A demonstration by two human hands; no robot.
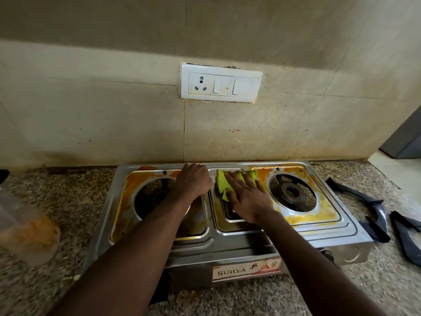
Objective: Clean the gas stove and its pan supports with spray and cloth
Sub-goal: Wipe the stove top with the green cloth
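Note:
A steel two-burner gas stove (230, 242) stands on the granite counter, its top stained orange around both burner wells. My right hand (247, 197) lies flat with straight fingers on a green cloth (222, 181), pressing it onto the stove's middle panel. My left hand (193, 180) reaches to the stove's back edge, its fingers curled over the rim. The right burner (291, 192) is bare. Two dark pan supports (373, 215) (407, 236) lie off the stove on the counter to the right. A blurred clear bottle (25, 226) with orange contents stands at the left.
A tiled wall rises just behind the stove, with a white socket and switch plate (221, 83) above it. The speckled granite counter (75, 197) runs left and right of the stove. A grey doorway or appliance edge (405, 142) shows at the far right.

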